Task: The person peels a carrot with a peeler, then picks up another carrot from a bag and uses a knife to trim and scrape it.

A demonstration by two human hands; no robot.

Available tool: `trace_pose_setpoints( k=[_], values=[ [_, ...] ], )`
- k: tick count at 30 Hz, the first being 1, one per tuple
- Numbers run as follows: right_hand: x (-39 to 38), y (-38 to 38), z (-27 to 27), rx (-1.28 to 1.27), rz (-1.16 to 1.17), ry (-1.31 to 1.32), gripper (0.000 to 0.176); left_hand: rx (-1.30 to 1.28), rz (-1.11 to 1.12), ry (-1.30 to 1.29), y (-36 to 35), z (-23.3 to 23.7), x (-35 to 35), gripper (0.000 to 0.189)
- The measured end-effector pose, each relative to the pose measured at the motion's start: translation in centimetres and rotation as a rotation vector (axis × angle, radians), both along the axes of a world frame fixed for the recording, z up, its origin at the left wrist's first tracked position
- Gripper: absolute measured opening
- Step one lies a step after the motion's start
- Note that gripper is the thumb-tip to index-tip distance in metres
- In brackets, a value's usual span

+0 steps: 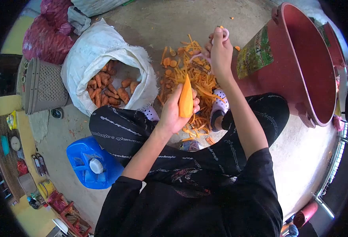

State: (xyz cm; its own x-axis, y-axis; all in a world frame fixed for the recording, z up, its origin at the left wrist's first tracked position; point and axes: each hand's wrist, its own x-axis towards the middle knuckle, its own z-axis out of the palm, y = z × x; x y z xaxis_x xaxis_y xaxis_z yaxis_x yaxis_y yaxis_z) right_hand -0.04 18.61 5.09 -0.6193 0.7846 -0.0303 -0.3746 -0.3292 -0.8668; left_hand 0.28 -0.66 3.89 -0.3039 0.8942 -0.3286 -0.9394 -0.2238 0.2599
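Observation:
My left hand (176,111) is wrapped round a peeled orange carrot (186,102), whose narrow end points up and away from me. Farther forward and to the right, my right hand (220,53) grips a pink peeler (201,56); a ring at its handle end shows above my fist. The peeler's head is apart from the carrot. Under both hands, a heap of orange peelings (201,81) lies on the floor between my feet, with small cut carrot ends (170,62) at its left side.
At left, a white woven sack (97,47) lies open with unpeeled carrots (109,91) inside. A large red tub (272,51) stands close on the right. Near my left knee sits a blue jerrycan (91,162). A grey basket (45,85) and red mesh sacks (49,35) are farther left.

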Motion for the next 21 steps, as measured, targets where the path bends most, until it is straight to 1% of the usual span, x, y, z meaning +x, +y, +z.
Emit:
trace_pose_setpoints(
  k=[2,3,6,8,9,11,12,14,15,16,19,21],
  values=[
    [0.3,0.8,-1.2,0.171,0.004,-0.064,0.032,-0.006,-0.012,-0.055,0.1,0.7,-0.1,0.029],
    [0.3,0.6,-1.0,0.255,0.012,-0.099,0.032,-0.044,-0.008,-0.031,0.1,0.5,-0.2,0.029],
    [1.0,-0.8,0.2,0.342,-0.043,-0.168,0.033,-0.151,0.018,0.054,0.2,0.0,-0.5,0.030],
    [2.2,-3.1,3.8,0.058,0.036,-0.043,0.033,-0.205,0.052,0.113,0.5,-0.2,-0.3,0.028],
    [2.8,-4.3,5.1,-0.084,0.074,0.020,0.033,-0.190,0.067,0.093,0.5,-0.3,-0.3,0.027],
    [3.9,-6.0,5.6,-0.149,0.146,0.030,0.034,-0.163,0.101,0.056,0.6,-0.6,-0.6,0.026],
    [4.2,-6.7,5.7,-0.184,0.183,0.035,0.034,-0.103,0.095,0.022,0.6,-0.9,-0.7,0.028],
    [4.5,-7.9,5.7,-0.192,0.245,0.008,0.034,-0.029,0.061,0.079,0.4,-0.9,-0.9,0.021],
    [4.7,-8.3,5.7,-0.196,0.275,-0.007,0.034,0.008,0.042,0.105,0.3,-0.8,-0.8,0.024],
    [4.7,-8.6,5.7,-0.205,0.301,-0.017,0.034,0.003,0.049,0.073,0.3,-0.7,-0.6,0.024],
    [4.5,-8.7,5.1,-0.182,0.274,-0.038,0.034,0.003,0.077,0.051,0.3,-0.3,-0.4,0.023],
    [4.2,-8.4,5.0,-0.232,0.250,-0.023,0.033,0.010,0.108,0.123,0.6,-0.1,-0.1,0.022]
  ],
)
